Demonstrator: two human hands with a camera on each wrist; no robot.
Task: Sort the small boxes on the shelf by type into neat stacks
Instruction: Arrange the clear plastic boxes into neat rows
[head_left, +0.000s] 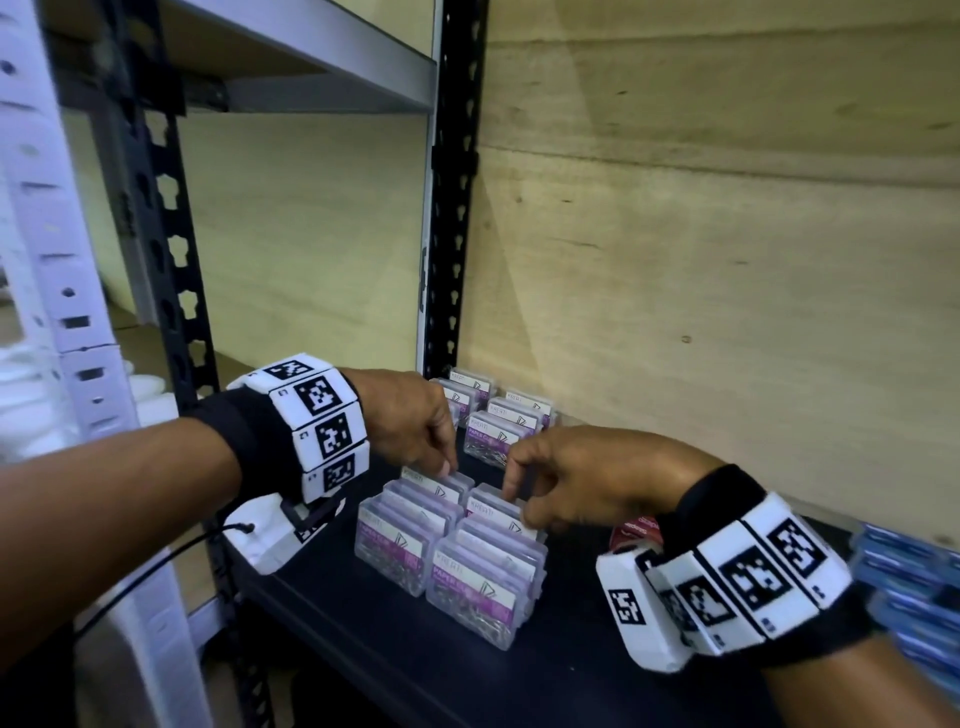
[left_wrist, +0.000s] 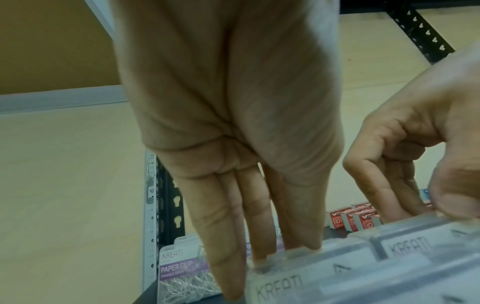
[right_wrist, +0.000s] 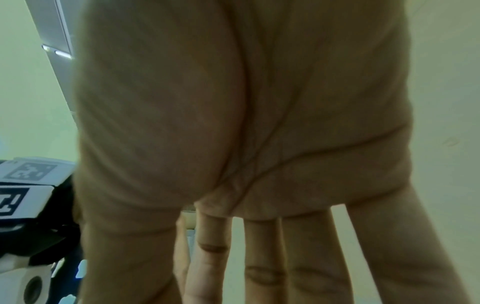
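Clear paper clip boxes (head_left: 447, 551) with purple labels stand in two rows on the dark shelf (head_left: 415, 665). My left hand (head_left: 448, 466) reaches down on the rearmost box of the left row; in the left wrist view its straight fingers (left_wrist: 259, 236) touch that box's top edge (left_wrist: 298, 273). My right hand (head_left: 519, 501) is at the back of the right row. There the thumb sits in front and the fingers (left_wrist: 389, 191) behind a box top (left_wrist: 405, 244), pinching it. In the right wrist view the right hand (right_wrist: 207, 277) fills the frame and hides the boxes.
More paper clip boxes (head_left: 498, 421) stand at the shelf's back left corner. Red staple boxes (head_left: 636, 530) lie under my right wrist, and blue boxes (head_left: 909, 571) are stacked at the far right. A black upright post (head_left: 452, 208) and a plywood back wall bound the shelf.
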